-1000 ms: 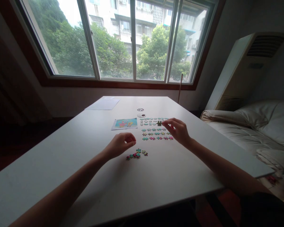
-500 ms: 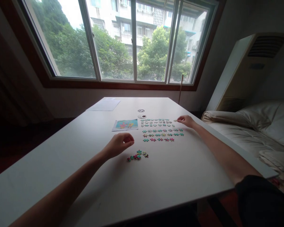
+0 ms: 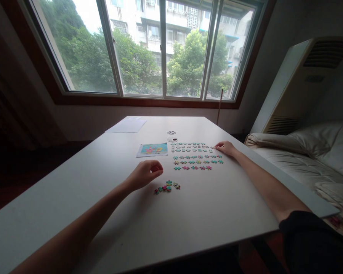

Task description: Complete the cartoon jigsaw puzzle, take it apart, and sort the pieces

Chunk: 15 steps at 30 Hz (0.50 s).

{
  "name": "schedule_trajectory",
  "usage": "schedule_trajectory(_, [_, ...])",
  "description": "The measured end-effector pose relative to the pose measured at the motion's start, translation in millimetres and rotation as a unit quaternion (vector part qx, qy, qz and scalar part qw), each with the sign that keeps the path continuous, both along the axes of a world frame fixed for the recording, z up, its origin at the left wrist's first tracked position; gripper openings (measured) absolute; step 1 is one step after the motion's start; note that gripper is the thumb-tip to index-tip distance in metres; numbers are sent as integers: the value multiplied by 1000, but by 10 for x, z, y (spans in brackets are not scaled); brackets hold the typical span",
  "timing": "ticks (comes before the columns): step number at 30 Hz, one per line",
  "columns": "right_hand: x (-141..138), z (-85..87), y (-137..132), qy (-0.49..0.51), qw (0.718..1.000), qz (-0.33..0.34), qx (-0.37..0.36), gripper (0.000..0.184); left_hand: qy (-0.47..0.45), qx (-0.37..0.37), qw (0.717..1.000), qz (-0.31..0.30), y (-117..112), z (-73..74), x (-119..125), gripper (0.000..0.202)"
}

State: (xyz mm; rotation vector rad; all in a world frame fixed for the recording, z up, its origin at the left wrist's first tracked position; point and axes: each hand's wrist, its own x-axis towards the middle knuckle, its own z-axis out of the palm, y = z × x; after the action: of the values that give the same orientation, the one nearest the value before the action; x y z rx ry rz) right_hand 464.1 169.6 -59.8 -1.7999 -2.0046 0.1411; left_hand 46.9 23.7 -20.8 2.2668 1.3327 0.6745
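My right hand [image 3: 225, 148] pinches a small jigsaw piece [image 3: 212, 147] at the right end of an upper row. Several rows of jigsaw pieces [image 3: 198, 162], mostly teal with some pink and yellow, lie left of that hand. Above the table, my left hand [image 3: 147, 173] is curled, thumb and fingers brought together; whether anything is between them is hidden. Just below and right of it lies a loose cluster of jigsaw pieces [image 3: 165, 188]. A colourful picture sheet [image 3: 153, 149] rests flat beyond my left hand, beside the rows.
Two round items, a dark-patterned one [image 3: 171, 133] and a pale disc [image 3: 170, 140], lie beyond the picture on the white table [image 3: 125, 232]. White paper [image 3: 125, 126] is at the far left. A sofa [image 3: 291, 152] stands along the right side, with a window behind the table.
My right hand has lowered the jigsaw piece slightly nearer the end of the row. My left hand keeps its curled shape. The whole view has shifted a little.
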Motion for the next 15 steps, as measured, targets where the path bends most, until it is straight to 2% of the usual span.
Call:
schedule_trajectory(5, [-77, 114, -201, -7, 1000, 0, 16, 22, 31, 8, 999, -7, -10, 18, -47, 20])
schedule_trajectory(9, [-329, 241, -432, -5, 999, 38, 33, 24, 80, -28, 995, -48, -32, 63, -73, 23])
schedule_trajectory(12, [-699, 281, -705, 2, 993, 116, 27, 22, 99, -70, 987, -102, -82, 111, -52, 26])
schedule_trajectory(15, [-1152, 247, -1086, 37, 961, 272, 23, 21, 109, -80, 980, -148, -150, 138, -8, 30])
